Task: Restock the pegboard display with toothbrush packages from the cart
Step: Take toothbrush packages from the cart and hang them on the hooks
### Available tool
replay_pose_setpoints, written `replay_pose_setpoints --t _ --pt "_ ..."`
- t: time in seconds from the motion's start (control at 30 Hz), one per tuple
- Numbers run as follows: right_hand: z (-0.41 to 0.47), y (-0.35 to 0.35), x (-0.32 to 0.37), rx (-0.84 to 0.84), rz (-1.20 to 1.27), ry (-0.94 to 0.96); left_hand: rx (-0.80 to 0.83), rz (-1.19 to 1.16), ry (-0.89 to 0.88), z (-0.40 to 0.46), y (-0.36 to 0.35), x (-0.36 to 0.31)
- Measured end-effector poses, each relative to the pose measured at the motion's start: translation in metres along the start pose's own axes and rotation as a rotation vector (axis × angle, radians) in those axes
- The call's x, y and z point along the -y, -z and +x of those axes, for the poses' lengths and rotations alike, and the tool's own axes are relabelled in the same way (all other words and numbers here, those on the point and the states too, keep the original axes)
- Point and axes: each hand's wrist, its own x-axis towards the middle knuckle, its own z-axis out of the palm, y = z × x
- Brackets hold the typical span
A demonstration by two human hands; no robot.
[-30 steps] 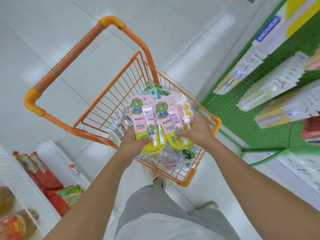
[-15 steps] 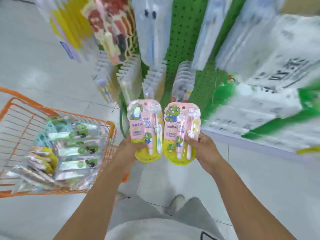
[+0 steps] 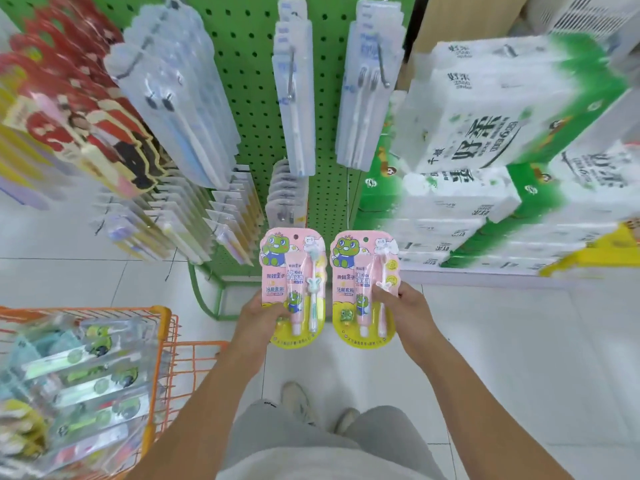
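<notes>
My left hand [image 3: 260, 317] grips the lower edge of a pink and yellow kids' toothbrush package [image 3: 293, 268] with a green frog picture. My right hand [image 3: 401, 306] pinches a second, matching package [image 3: 360, 271] beside it. Both packages stand upright, side by side, in front of the green pegboard [image 3: 249, 81]. Hooks on the board carry rows of clear and white toothbrush packs [image 3: 294, 98]. The orange wire cart [image 3: 162, 327] at lower left holds several more packages [image 3: 79, 379].
Stacked white and green tissue packs [image 3: 502, 133] fill the right side next to the pegboard. Red and yellow hanging packs [image 3: 69, 109] crowd the left. The board's green frame foot [image 3: 211, 299] stands on white floor tiles. My legs and shoes are below.
I have turned from the cart to the pegboard, carrying both packages out of the cart. The packages are now a little apart and closer to the board.
</notes>
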Motion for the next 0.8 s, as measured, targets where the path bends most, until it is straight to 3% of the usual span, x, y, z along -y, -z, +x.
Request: replay_pose_setpoints --t 0.27,0.8 --pt "0.048 -0.021 -0.013 0.036 -0.043 -0.049 -0.211 -0.046 0.0 0.005 0.013 0.005" --pt "0.079 -0.006 -0.024 0.141 -0.103 -0.098 -0.198 -0.193 0.07 -0.016 -0.017 0.011"
